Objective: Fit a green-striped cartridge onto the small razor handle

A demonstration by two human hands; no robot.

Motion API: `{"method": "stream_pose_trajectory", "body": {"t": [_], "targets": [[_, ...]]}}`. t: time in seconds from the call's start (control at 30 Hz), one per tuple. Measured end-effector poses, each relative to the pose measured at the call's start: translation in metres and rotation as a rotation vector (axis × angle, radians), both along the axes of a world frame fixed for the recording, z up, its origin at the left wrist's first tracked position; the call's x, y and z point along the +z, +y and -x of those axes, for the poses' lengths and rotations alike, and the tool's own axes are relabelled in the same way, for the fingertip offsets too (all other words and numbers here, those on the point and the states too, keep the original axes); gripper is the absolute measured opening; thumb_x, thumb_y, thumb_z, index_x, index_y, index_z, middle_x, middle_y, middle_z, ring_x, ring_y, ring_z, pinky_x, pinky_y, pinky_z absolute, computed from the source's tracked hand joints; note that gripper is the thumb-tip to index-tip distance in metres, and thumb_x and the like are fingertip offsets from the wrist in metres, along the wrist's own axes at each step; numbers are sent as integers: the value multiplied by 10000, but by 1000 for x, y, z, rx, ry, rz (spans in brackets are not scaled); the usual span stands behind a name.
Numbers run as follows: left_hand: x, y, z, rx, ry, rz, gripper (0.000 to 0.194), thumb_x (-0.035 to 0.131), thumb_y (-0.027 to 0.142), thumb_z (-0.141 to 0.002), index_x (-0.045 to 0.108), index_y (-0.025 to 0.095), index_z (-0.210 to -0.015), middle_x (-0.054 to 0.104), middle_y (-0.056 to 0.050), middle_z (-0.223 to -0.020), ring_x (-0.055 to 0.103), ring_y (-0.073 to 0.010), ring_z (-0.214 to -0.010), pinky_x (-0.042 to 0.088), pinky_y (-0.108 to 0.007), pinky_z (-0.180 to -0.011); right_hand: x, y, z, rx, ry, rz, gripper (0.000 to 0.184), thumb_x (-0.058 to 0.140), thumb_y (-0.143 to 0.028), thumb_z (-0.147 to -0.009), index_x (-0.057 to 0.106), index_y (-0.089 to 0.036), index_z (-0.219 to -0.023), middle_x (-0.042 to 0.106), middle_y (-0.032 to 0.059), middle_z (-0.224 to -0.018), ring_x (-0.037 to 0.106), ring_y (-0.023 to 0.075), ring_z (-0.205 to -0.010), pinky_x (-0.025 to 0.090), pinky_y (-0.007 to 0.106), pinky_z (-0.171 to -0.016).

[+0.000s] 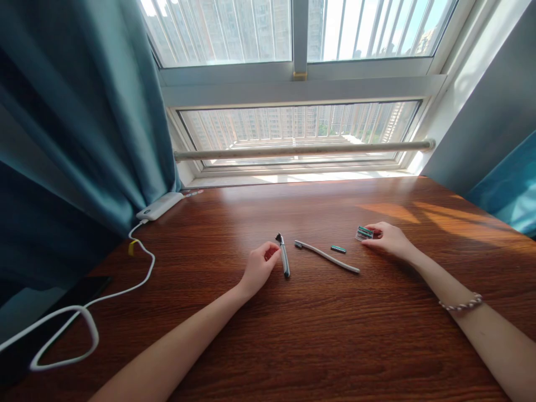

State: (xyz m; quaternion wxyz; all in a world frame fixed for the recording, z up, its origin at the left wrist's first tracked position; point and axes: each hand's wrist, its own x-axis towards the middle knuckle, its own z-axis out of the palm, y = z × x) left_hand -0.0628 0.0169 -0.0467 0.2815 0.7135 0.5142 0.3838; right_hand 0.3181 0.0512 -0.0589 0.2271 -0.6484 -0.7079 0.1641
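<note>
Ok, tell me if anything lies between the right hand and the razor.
Yes: beyond the clear case in the right hand, a loose teal-and-black cartridge, then the toothbrush, nearer the razor.

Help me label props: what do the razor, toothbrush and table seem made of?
Razor: metal or metallic-looking plastic; its handle is silvery and shiny, with dark parts.
Toothbrush: probably plastic; the pale handle looks smooth.
Table: wood or wood-look laminate; glossy, showing brown grain and window glare.

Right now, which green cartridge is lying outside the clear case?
The single green-and-black cartridge on the table, just beyond the toothbrush; the others sit in the clear case at your right hand.
</note>
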Motion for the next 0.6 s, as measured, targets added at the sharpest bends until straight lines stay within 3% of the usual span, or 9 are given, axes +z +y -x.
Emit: {"method": "stream_pose_trajectory", "body": {"t": [0.6], "targets": [[-7,4,1,-12,93,16,306,397,395,-829,566,162,-727,536,17,-583,487,-124,-554,355,-229,-564,-10,5,-7,-17,-3,-70,519,702,-447,-571,645,-164,-1002,634,81,-916,613,222,-743,485,310,-701]]}}
